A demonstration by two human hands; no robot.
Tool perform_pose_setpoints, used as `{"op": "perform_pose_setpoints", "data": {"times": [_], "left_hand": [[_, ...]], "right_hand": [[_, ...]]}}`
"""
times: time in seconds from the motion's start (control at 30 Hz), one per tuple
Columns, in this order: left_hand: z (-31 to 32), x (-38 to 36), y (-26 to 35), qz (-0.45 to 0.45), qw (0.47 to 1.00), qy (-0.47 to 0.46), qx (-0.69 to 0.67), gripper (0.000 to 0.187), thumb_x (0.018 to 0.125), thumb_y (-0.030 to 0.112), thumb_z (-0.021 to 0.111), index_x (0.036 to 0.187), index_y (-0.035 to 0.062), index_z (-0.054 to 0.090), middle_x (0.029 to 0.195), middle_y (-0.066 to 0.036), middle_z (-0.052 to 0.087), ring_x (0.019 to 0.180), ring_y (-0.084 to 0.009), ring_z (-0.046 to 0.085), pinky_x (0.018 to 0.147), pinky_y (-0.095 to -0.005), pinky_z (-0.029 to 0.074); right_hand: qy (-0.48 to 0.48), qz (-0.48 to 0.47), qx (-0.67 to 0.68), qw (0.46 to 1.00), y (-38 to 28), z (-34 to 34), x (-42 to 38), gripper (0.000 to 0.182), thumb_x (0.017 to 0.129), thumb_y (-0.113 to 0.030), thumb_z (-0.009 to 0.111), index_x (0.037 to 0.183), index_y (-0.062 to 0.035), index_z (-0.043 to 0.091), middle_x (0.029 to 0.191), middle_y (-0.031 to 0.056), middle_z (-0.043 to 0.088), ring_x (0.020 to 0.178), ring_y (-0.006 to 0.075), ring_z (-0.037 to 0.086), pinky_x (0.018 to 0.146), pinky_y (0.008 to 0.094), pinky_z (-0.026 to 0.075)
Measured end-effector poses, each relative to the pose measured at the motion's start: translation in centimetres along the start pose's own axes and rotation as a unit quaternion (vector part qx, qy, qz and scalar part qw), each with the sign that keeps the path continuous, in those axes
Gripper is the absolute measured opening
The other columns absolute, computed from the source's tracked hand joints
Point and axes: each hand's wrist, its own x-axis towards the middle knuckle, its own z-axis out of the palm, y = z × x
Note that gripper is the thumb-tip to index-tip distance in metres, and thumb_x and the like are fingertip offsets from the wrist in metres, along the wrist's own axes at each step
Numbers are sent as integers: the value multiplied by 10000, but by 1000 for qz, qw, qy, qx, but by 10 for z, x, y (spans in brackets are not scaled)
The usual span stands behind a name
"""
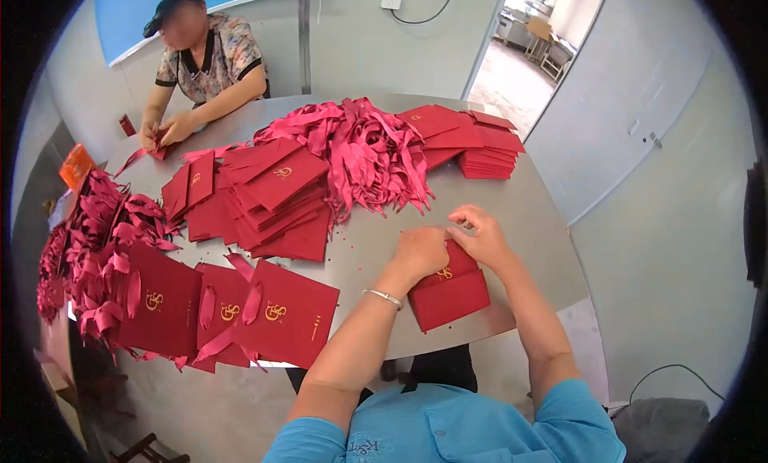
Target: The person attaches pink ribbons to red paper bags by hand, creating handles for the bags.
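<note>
A red paper gift bag [450, 297] with a gold logo lies flat on the table in front of me. My left hand [422, 251] is closed at the bag's far edge, with its fingertips mostly hidden. Beside it, my right hand [478, 237] has curled fingers, and its thumb reaches over the same edge. Anything small between the right fingertips cannot be made out. Just beyond my hands is a big heap of pink-red ribbons [368, 155].
Loose red bags [276, 187] pile up mid-table, with a neat stack [486, 163] at far right. Ribboned bags [288, 311] lie at front left, beside more ribbons [100, 263]. Across the table, a person in a cap [216, 59] handles a small red piece.
</note>
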Motion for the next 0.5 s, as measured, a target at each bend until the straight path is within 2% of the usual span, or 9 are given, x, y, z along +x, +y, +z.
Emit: {"op": "perform_pose_setpoints", "data": {"times": [0.07,0.13,0.2,0.27,0.3,0.37,0.4,0.47,0.5], "left_hand": [[0,2,2,-16,1000,-5,-5,225,798,163,542,937,62,688,881,-190,683,848,-358,664,768,-463,519],[1,3,3,-33,998,-24,49,242,793,172,533,932,48,688,860,-205,682,812,-354,675,740,-456,529],[-1,1,2,-33,999,-13,35,245,799,195,536,922,49,689,844,-205,684,796,-354,677,730,-456,531],[0,1,0,-34,999,-1,27,251,805,218,538,911,49,691,829,-204,685,780,-354,679,719,-455,533],[9,2,-2,-17,999,25,33,283,815,273,545,931,56,687,855,-196,689,806,-352,678,725,-455,532],[10,1,-6,0,998,52,40,320,826,327,552,950,64,684,881,-188,694,831,-350,677,731,-455,531],[7,0,-6,-7,998,62,10,364,827,381,555,976,72,676,909,-181,695,858,-344,673,735,-456,529],[0,-3,-7,-15,997,71,-20,410,828,435,558,1002,81,669,936,-174,695,885,-338,670,740,-456,528],[-6,-3,-7,-17,997,60,-46,437,827,461,555,1029,88,660,958,-171,693,906,-331,667,745,-458,527]], "right_hand": [[-40,7,55,998,-13,7,19,149,795,-79,679,938,-42,660,914,119,658,778,275,637,679,346,509],[-55,-35,40,997,-26,19,44,134,802,-83,669,930,-45,662,897,122,658,787,277,641,676,353,510],[-68,-81,26,994,-38,35,69,120,810,-87,660,923,-49,664,880,124,659,796,279,645,673,360,510],[-58,-106,43,992,-46,58,91,111,783,-57,686,889,-24,671,846,104,657,701,206,633,606,297,497],[-58,-110,44,991,-50,70,100,111,783,-57,686,889,-24,671,846,104,657,701,206,633,606,297,497],[-72,-90,-4,993,-57,92,114,186,764,-195,725,841,-32,681,840,110,667,711,247,644,617,346,508],[-72,-92,-3,993,-62,98,119,186,764,-195,725,841,-32,681,840,110,667,711,247,644,617,346,508],[-113,-54,-156,980,-68,106,127,286,764,-334,713,808,-53,681,826,136,663,776,299,656,668,411,515],[-126,-33,-177,976,-62,112,132,317,761,-375,708,741,-61,672,767,123,666,754,298,661,655,427,518]]}}
